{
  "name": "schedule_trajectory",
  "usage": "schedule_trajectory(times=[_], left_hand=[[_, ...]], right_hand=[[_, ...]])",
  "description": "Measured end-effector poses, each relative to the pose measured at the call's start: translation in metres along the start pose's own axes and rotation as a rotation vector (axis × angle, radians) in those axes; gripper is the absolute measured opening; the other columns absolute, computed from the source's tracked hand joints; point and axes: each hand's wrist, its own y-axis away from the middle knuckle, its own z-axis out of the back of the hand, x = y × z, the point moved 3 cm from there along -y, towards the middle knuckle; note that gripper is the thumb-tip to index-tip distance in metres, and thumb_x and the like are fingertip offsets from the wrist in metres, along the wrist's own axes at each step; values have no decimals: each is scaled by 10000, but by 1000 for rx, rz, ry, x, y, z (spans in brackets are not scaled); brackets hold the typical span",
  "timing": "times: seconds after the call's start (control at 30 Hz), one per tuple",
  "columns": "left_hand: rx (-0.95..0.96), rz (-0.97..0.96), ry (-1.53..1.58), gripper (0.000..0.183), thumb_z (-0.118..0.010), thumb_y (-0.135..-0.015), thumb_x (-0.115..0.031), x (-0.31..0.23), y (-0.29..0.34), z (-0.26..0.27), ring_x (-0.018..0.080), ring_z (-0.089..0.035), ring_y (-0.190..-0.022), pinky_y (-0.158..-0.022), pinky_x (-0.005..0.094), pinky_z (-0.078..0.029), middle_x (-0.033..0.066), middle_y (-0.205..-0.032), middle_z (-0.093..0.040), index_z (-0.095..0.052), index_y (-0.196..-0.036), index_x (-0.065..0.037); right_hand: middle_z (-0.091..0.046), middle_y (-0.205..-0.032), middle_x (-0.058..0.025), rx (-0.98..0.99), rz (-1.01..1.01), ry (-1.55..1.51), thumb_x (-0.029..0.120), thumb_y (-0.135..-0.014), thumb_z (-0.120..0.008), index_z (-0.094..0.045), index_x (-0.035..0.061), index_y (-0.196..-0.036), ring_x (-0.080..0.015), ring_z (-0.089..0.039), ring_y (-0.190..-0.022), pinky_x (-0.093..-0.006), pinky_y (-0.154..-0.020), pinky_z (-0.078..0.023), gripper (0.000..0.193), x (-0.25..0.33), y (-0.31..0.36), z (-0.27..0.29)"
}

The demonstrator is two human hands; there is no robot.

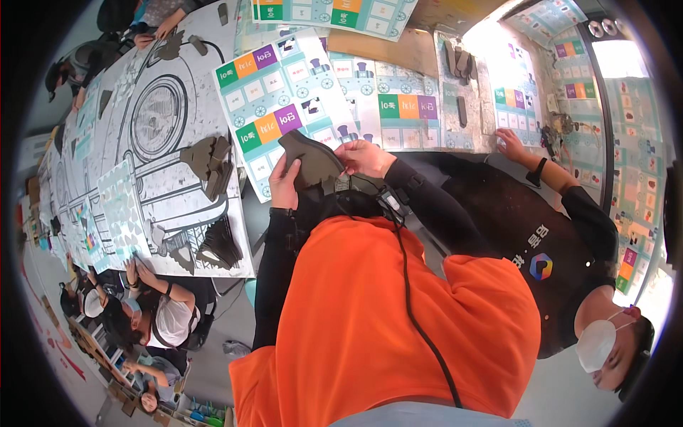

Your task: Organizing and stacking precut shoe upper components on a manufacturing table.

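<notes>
Between my two hands is a dark olive-brown flat piece [311,158] with a curved, jagged outline; it looks layered along its right edge. My left hand [286,186] grips its left side, thumb on top. My right hand [365,158] is closed in a pinch at its right edge, and what lies between those fingertips is too small to make out. Just beyond the piece lie printed sheets [245,92] with coloured blocks and train drawings. To the left on the table, similar dark pieces are stacked [210,165], with another dark stack [219,243] nearer the table's edge.
A long white table [238,206] with a large line drawing runs off to the left. Several people sit around it. At my right, a person in a black shirt [491,213] has a hand [511,146] on the table. A black cable [409,285] hangs down my front.
</notes>
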Motion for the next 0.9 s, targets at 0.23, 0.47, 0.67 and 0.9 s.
schedule_trajectory(times=[0.23, 0.47, 0.67, 0.9], left_hand=[[-109, 72, -213, 357, -630, -901, -55, 38, -13, 23, 148, -619, -951, -819, 274, -500, 99, -1091, -646, -545, -1238, 28], [-169, 101, -210, 325, -625, -911, -78, 51, -32, 70, 155, -628, -911, -774, 290, -514, 105, -1058, -648, -542, -1219, -11], [-168, 149, -83, 352, -622, -913, -79, 36, -27, 115, 166, -625, -946, -818, 301, -504, 112, -1076, -652, -537, -1248, -14], [-580, 3, -378, 407, -629, -902, -79, 63, 8, 243, 189, -604, -971, -840, 328, -489, 115, -1113, -631, -508, -1282, 5]], right_hand=[[-659, -752, -142, -322, 338, 752, 89, -912, -539, -584, -47, -901, -199, -693, -594, -287, -518, -533, 143, 0, -15, 14], [-651, -710, -124, -597, 331, 875, 81, -931, -505, -558, -37, -957, -201, -690, -586, -303, -526, -545, 132, -29, -38, 66], [-651, -677, -126, -658, 118, 871, 109, -928, -509, -573, -14, -908, -206, -679, -543, -334, -536, -544, 140, -51, -36, 110], [-662, -708, -177, -937, 198, 1507, 128, -895, -538, -595, -35, -929, -263, -703, -689, -350, -658, -549, 175, -47, -30, 106]])
